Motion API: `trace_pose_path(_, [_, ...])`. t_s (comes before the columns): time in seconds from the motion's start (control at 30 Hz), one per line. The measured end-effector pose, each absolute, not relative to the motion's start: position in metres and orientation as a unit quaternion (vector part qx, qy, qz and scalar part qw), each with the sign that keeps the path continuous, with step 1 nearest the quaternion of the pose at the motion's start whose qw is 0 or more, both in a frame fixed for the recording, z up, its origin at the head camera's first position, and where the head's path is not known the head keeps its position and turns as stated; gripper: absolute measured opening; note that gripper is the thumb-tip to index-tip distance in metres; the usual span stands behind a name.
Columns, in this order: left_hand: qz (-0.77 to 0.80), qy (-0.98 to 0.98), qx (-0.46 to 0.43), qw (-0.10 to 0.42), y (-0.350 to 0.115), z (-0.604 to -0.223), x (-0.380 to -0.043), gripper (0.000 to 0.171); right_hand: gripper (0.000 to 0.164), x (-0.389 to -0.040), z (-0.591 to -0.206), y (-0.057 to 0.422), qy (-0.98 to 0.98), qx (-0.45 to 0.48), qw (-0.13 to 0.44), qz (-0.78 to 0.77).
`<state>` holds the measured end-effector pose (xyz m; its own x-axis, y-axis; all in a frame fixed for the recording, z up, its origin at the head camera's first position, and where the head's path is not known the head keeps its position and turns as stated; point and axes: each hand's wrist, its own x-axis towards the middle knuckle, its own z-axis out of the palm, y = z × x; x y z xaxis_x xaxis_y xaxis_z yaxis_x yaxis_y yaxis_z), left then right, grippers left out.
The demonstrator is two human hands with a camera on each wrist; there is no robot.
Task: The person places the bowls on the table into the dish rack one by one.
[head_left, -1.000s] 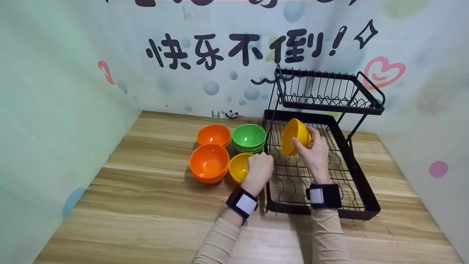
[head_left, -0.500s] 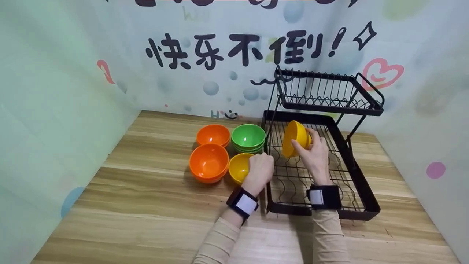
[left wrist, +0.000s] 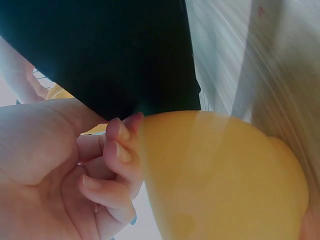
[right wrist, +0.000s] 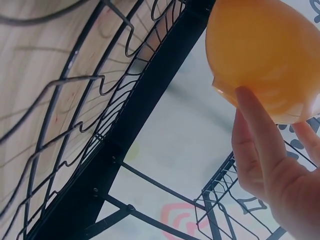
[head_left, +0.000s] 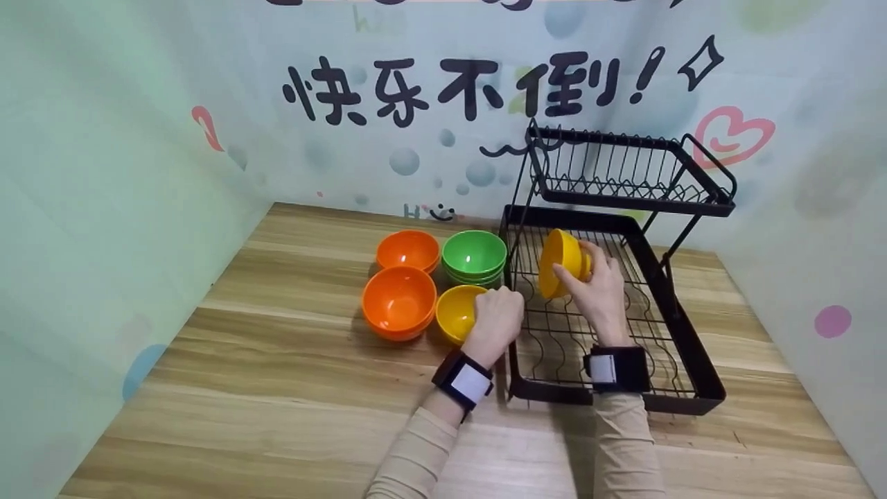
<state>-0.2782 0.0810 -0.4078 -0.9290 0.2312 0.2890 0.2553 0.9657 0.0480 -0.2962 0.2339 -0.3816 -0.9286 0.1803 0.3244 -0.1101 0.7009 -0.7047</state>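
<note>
In the head view my right hand (head_left: 599, 294) holds a yellow bowl (head_left: 567, 255) over the lower tier of a black dish rack (head_left: 700, 360). The bowl is tipped on its side, opening to the left. In the right wrist view, my fingers (right wrist: 257, 120) press near its foot. A second yellow bowl (head_left: 455, 313) stands upright on the table, left of the rack. My left hand (head_left: 497, 315) rests at its right rim and hides part of it. In the left wrist view those fingers (left wrist: 117, 160) are loosely curled, fingertips right at the rim.
Two orange bowl stacks, one behind (head_left: 407, 251) and one in front (head_left: 398, 301), stand left of a stack of green bowls (head_left: 475, 255). The rack's upper tier (head_left: 634, 170) overhangs the back. Printed cloth walls (head_left: 90, 208) enclose the wooden table (head_left: 277, 388).
The yellow bowl in my right hand has shifted slightly right and tilted a little further. My left hand stays at the other yellow bowl. The head view has moved slightly.
</note>
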Motion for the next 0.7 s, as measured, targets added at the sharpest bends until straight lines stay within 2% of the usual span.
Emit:
trace_pose_path(0.4, [-0.048, -0.981, -0.124, 0.139, 0.079, -0.409, -0.281, 0.019, 0.067, -0.303, -0.384, 0.229, -0.932, 0.001, 0.147, 0.33])
trace_pose_path(0.7, [-0.043, -0.983, -0.125, 0.131, 0.081, -0.41, -0.281, 0.021, 0.066, -0.307, -0.389, 0.225, -0.936, 0.007, 0.153, 0.318])
